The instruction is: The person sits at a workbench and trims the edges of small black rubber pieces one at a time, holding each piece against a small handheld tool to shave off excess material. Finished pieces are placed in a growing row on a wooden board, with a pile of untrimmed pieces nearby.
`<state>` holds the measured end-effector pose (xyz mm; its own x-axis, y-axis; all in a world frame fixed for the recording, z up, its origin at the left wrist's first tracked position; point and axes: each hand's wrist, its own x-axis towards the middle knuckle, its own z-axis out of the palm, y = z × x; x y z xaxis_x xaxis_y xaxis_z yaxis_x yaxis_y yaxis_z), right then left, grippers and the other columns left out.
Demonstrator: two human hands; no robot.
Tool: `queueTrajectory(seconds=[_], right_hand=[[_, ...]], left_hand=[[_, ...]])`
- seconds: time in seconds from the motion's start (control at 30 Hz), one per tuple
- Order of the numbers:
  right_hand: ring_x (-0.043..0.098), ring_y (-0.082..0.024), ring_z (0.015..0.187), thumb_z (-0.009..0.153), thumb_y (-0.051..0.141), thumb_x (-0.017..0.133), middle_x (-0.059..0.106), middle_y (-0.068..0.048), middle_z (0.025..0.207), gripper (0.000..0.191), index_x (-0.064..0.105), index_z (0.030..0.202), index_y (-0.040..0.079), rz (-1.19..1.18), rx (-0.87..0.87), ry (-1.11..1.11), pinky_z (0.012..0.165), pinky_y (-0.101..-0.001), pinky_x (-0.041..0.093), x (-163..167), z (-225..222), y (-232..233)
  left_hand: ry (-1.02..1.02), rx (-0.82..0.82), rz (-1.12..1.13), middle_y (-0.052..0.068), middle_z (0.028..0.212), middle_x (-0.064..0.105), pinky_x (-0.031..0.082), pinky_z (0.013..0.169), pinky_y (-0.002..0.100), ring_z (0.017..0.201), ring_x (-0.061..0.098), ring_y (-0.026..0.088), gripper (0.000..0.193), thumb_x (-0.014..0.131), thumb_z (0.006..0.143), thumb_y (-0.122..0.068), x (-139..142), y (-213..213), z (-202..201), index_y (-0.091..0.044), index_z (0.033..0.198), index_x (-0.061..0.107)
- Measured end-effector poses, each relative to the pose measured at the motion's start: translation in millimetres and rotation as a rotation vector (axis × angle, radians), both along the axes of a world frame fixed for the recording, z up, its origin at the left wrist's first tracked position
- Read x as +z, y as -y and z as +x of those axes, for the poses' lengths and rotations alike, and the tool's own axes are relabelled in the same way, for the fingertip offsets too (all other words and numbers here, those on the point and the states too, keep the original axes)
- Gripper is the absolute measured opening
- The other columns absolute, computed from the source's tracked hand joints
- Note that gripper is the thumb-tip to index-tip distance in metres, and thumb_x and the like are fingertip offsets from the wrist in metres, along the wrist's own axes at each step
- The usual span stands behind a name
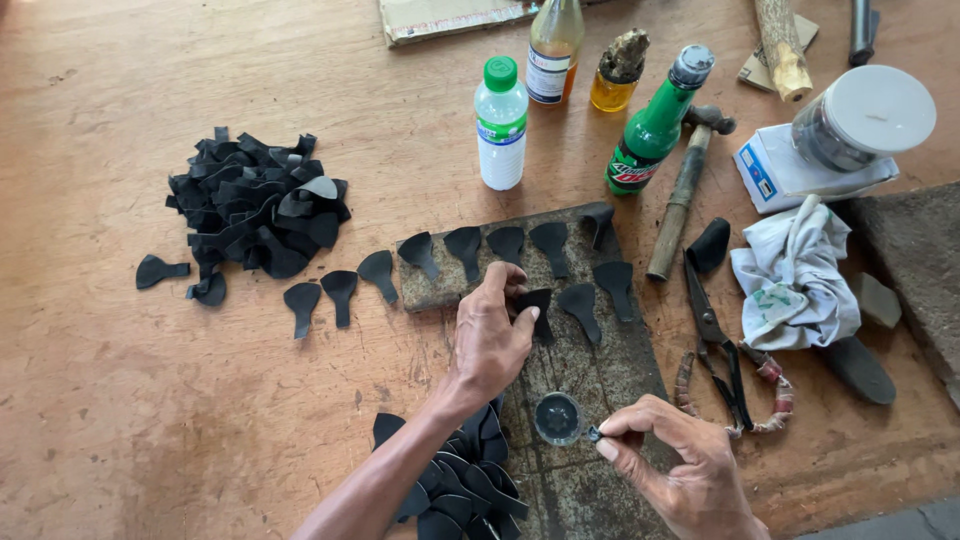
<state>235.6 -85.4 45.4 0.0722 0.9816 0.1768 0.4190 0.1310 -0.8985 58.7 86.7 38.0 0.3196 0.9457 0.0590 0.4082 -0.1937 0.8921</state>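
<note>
Black rubber scraps lie heaped in a pile (255, 200) well left of the dark slab (620, 365), and a row of cut pieces (340, 292) runs from that pile onto the slab's top edge. On the slab, our left hand (490, 340) pinches one black piece (538, 305) between thumb and fingertips. Just below it sits a small round tin (557, 417). Beside the tin, our right hand (685, 470) pinches a tiny dark bit (594, 434), fingers pressed together. Right of the slab lie scissors (715, 340) and a white rag (795, 275).
</note>
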Motion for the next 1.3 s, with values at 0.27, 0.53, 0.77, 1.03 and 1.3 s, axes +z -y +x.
queueTrajectory(seconds=[0.27,0.53,0.77,1.03,1.3], right_hand=[[0.074,-0.009,0.067,0.079,0.008,0.082,0.078,-0.001,0.079,0.013,0.076,0.09,0.008,-0.015,0.004,0.0,0.059,-0.0241,0.059,3,-3,-3],[0.077,-0.011,0.079,0.08,0.009,0.081,0.08,-0.002,0.089,0.014,0.076,0.093,0.01,0.015,0.032,0.011,0.066,-0.0252,0.064,0,-10,-7],[0.071,-0.01,0.072,0.08,0.011,0.081,0.078,-0.001,0.083,0.014,0.078,0.093,0.01,-0.029,0.011,0.067,0.062,-0.0241,0.061,-4,-13,-12],[0.069,-0.008,0.073,0.081,0.013,0.08,0.078,-0.001,0.084,0.018,0.077,0.098,0.008,-0.162,0.014,-0.125,0.062,-0.0207,0.058,-12,-10,-16],[0.069,-0.007,0.069,0.083,0.013,0.079,0.079,-0.003,0.086,0.019,0.077,0.101,0.008,-0.204,-0.029,-0.256,0.058,-0.0185,0.058,-16,-12,-23]], left_hand=[[-0.069,-0.041,0.464,0.018,0.101,0.069,0.059,0.077,0.042,0.09,0.071,0.033,0.031,0.075,0.082,-0.006,11,9,-11,0.001,0.11,0.064],[-0.323,-0.204,-0.089,0.008,0.084,0.075,0.059,0.071,0.037,0.073,0.071,0.023,0.018,0.063,0.105,-0.018,18,34,-65,-0.006,0.097,0.073],[-0.32,-0.304,0.161,0.011,0.113,0.07,0.053,0.092,0.042,0.106,0.064,0.028,0.053,0.079,0.071,-0.008,21,56,-98,-0.002,0.123,0.068],[-0.176,-0.177,-0.283,0.002,0.102,0.077,0.067,0.077,0.028,0.092,0.075,0.013,0.014,0.08,0.082,-0.011,18,56,-129,-0.011,0.095,0.08],[0.61,-0.012,-0.595,0.012,0.1,0.079,0.066,0.074,0.029,0.084,0.075,0.017,0.02,0.078,0.082,-0.002,-10,68,-112,-0.005,0.101,0.073]])
